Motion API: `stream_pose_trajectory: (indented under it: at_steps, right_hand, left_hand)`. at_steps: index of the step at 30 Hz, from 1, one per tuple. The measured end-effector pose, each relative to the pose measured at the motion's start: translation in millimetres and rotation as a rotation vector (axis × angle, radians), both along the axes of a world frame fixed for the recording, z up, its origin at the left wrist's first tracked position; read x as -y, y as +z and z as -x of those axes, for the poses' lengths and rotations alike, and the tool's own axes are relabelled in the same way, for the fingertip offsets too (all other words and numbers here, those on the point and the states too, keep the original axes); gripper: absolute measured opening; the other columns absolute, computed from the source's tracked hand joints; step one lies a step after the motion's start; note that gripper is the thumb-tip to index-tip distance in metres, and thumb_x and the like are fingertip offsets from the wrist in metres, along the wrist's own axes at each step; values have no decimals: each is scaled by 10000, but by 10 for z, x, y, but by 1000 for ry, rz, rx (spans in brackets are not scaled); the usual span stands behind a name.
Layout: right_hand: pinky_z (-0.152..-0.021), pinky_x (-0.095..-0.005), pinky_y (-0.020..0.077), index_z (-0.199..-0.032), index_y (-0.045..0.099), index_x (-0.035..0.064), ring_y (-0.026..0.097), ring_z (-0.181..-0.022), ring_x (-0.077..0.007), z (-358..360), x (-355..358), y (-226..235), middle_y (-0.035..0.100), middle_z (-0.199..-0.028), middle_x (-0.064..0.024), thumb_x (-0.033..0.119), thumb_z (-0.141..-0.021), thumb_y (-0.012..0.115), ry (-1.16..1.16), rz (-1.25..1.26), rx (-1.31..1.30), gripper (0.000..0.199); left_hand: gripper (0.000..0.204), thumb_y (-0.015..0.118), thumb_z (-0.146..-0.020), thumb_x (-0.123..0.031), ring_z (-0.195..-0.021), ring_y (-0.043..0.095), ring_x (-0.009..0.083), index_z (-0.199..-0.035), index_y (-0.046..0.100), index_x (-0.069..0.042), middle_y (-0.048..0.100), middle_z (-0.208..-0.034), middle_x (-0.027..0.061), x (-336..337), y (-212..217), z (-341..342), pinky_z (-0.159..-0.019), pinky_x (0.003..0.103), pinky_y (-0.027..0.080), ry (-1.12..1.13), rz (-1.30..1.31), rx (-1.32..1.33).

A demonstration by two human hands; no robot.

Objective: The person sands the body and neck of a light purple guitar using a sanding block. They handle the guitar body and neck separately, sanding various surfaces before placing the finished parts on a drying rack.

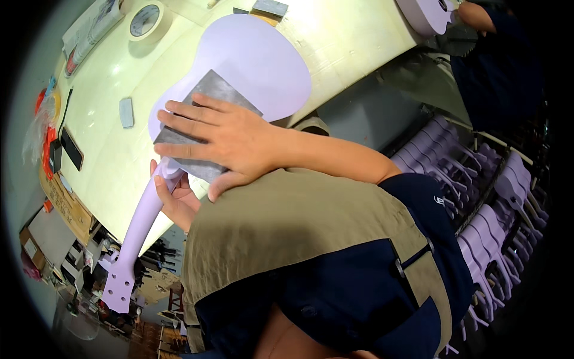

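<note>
A lilac unstrung small guitar [257, 54] lies on the cream workbench [341, 42], its neck and headstock [119, 287] reaching past the bench edge toward the lower left. My right hand [224, 140] lies flat, palm down, on a grey abrasive sheet [218, 90] that rests on the guitar's body near the neck joint. My left hand [178, 203] cups the neck from underneath, just below the sheet; its fingers are partly hidden by the neck and my right hand. My khaki and navy clothing fills the lower middle of the view.
On the bench lie a small grey block [126, 112], a tape roll [145, 20], a black phone [72, 148] and another grey block [269, 7]. A rack of several lilac guitars [478, 197] stands at right. Another person [496, 36] handles a lilac guitar body [426, 15] at top right.
</note>
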State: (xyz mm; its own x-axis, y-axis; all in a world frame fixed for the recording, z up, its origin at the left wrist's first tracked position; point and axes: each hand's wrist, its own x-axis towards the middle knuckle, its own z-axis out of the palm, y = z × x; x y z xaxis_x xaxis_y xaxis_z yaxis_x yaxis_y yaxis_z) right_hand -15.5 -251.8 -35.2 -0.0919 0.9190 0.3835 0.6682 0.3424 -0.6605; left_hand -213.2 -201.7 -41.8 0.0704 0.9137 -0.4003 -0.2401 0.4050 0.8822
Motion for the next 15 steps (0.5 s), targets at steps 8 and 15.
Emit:
stream_pose_trajectory:
  at_steps: [8, 15]
  right_hand:
    - [-1131, -530, 164, -1474, 276, 105, 215, -1410, -362, -272, -97, -88, 248, -1524, -166, 612, -770, 554, -181, 95, 95, 911]
    - [-1120, -497, 220, -1466, 300, 117, 248, -1405, -311, -762, -76, -332, 279, -1515, -142, 551, -835, 522, -383, 139, 150, 797]
  left_hand:
    - [547, 515, -952, -314, -1160, 527, 249, -1369, 391, 18, 492, -1287, 213, 32, 202, -76, -1015, 363, 446, 33, -4, -57]
    - [538, 518, -956, -318, -1202, 497, 256, -1373, 396, -2, 475, -1306, 208, 43, 183, -106, -1042, 373, 418, 33, -17, -80]
